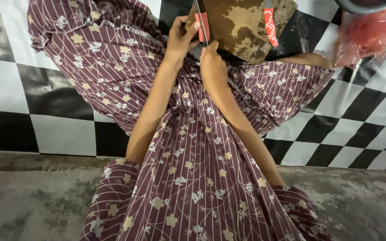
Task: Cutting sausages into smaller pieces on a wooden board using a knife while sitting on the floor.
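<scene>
Looking down from the head camera, the person sits on a checkered floor mat (63,129) with a maroon flowered dress (193,178) spread over the knees. Both hands are up at the near edge of a stained wooden board (242,27), close together and nearly touching. The left hand (182,38) is curled around a small pink-orange piece (201,24), thumb and fingers pinching it against the upright blade (200,22) that rises at the board's near-left corner. The right hand (211,60) sits just below the blade, closed, thumb pointing up toward it; what it grips, if anything, cannot be told. A second pink-orange strip (270,27) lies on the board, right of the blade. Beyond the board's right side, a clear bag of reddish stuff (371,33) rests on the mat, with the rim of a dark bowl (367,5) just above it at the frame's edge.
</scene>
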